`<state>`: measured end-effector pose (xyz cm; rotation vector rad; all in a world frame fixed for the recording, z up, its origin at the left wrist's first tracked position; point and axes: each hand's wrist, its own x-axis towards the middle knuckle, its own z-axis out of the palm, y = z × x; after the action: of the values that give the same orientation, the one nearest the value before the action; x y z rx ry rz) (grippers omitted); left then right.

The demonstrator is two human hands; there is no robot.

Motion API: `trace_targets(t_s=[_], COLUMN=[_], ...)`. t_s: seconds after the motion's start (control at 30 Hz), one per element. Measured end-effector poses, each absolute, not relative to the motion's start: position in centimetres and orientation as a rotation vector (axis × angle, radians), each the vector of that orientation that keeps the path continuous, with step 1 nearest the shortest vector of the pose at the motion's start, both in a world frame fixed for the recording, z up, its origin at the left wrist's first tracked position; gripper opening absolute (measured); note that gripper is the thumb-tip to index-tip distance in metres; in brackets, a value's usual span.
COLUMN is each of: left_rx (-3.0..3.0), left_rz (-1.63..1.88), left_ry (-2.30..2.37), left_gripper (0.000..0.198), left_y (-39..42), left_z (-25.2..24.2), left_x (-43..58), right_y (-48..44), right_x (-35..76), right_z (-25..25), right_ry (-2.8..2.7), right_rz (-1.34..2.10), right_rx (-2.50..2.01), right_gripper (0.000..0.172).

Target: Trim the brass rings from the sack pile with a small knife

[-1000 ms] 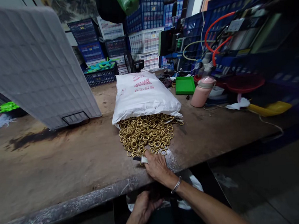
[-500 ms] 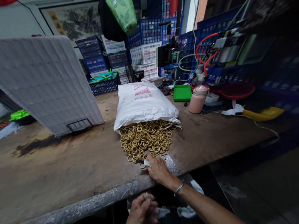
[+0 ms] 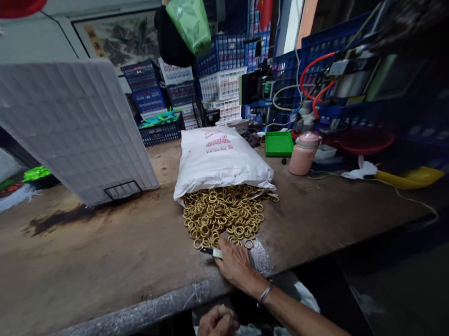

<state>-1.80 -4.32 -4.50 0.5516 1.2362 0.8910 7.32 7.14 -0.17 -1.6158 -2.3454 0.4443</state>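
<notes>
A heap of brass-coloured rings (image 3: 220,215) spills from the mouth of a white printed sack (image 3: 224,160) lying on the table. My right hand (image 3: 235,264) rests at the near edge of the heap, with its fingertips close to the nearest rings. In it is a small knife-like tool (image 3: 216,253) with a pale handle and a dark, thin end pointing left. Below the table edge, my left hand (image 3: 217,328) is closed, thumb against curled fingers. Whatever may be between those fingers is too small to make out.
A tall grey ribbed panel (image 3: 89,132) stands on the left, by a dark stain. To the right are a green tray (image 3: 279,143), a pink bottle (image 3: 304,154) and a yellow scoop (image 3: 412,177). Stacked crates (image 3: 223,85) fill the back. The wooden table (image 3: 81,272) has a wrapped front edge.
My right hand has drawn slightly back from the rings, with the tool still in it. A ring seen beneath the tool no longer shows there. My left hand stays closed and low.
</notes>
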Motion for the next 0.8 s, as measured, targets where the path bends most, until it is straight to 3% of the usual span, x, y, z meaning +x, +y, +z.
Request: trace_targets(t_s=[0.33, 0.47, 0.8], left_rx=[0.807, 0.955, 1.113], left_rz=[1.228, 1.509, 1.466], left_ry=[1.517, 1.611, 1.557], left_gripper=[0.044, 0.038, 0.015], left_y=[-3.3, -1.8, -0.1], left_z=[-2.6, -2.1, -1.8], left_x=[-2.4, -3.2, -2.0], right_y=[6.9, 7.4, 6.4], right_x=[8.4, 8.3, 9.1], right_z=[-0.1, 0.4, 0.8], right_ry=[-2.270, -2.101, -1.420], right_rz=[0.572, 0.874, 1.789], right_rx=[-1.468, -1.453, -1.220], right_gripper=[0.020, 0.001, 0.010])
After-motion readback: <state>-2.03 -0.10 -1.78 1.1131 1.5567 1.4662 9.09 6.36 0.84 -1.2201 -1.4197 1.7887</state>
